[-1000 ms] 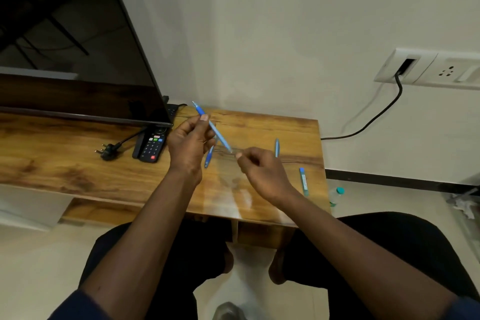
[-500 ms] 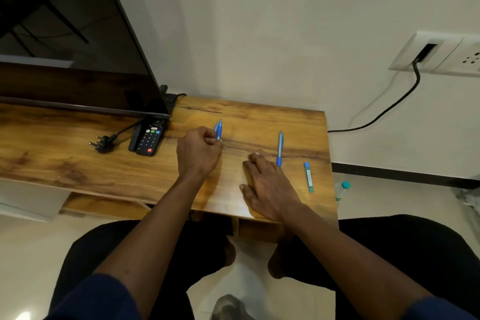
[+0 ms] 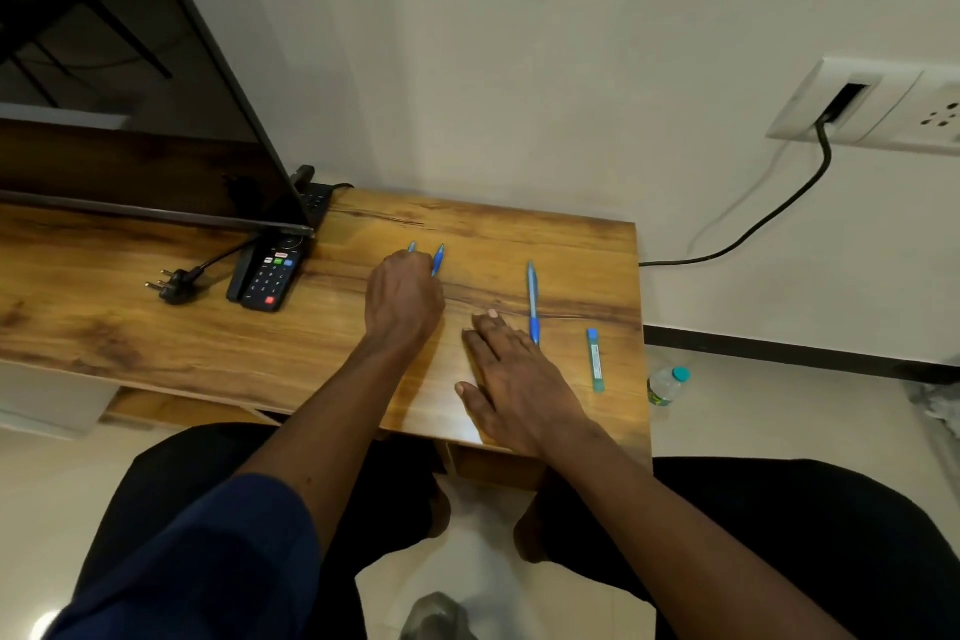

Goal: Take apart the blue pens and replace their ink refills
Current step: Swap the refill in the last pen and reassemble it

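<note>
My left hand [image 3: 402, 299] rests as a fist on the wooden table [image 3: 156, 327]. Two blue pen ends stick out past its knuckles: one blue pen [image 3: 438, 260] and a second thin tip [image 3: 412, 247] beside it. Whether the fist grips them or only covers them is unclear. My right hand [image 3: 511, 374] lies flat with fingers spread, palm down. A third blue pen [image 3: 532, 301] lies lengthwise just right of its fingertips. A small blue refill case [image 3: 595, 360] lies further right near the table's edge.
A TV screen [image 3: 130, 94] stands at the left. A black remote [image 3: 267, 273] and a loose black plug [image 3: 174, 283] lie in front of it. A wall socket [image 3: 862, 107] with a black cable is at the right. A small bottle [image 3: 667, 385] stands on the floor.
A second ago both hands held a pen raised above the table. My left hand came down to the table with it. My right hand let go and went flat.
</note>
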The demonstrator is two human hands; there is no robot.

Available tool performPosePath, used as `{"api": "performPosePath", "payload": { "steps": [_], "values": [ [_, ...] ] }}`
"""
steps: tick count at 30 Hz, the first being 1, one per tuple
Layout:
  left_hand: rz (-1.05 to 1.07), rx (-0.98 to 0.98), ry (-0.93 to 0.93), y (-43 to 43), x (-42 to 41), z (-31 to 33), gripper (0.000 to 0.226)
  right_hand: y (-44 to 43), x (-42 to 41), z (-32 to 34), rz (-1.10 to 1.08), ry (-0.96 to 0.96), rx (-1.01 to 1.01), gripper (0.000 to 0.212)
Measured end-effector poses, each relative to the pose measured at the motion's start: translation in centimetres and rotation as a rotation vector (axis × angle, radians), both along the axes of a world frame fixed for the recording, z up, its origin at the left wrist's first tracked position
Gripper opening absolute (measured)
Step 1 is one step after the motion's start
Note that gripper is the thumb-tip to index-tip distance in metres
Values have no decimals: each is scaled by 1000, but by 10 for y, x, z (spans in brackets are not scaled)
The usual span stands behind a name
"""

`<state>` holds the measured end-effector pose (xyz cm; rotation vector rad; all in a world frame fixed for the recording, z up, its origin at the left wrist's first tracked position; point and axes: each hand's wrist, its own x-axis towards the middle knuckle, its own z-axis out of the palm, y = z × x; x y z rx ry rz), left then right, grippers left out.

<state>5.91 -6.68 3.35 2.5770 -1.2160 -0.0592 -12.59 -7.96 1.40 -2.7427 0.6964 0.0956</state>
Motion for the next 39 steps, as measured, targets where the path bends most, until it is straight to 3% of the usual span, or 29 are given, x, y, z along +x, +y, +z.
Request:
{"api": "performPosePath", "payload": {
  "steps": [10,13,18,25,32,39],
  "values": [
    [9,16,-14,-5,-1,0,17,-7,0,12,4,14,66,72],
    [-13,-43,-2,-3,-5,6,31,-9,0,23,-42,-58,68,59],
    [-130,-249,195,-2,-18,28,44,-21,6,28,-460,-389,78,34],
    [-351,-76,139,6,-28,37,56,-51,20,19,-690,-263,76,37],
    [-295,-60,241,9,-16,31,56,-59,26,12,-737,-240,43,18],
    [-164,-240,451,12,-13,50,57,-57,27,42,-733,-365,119,31]
  ]
}}
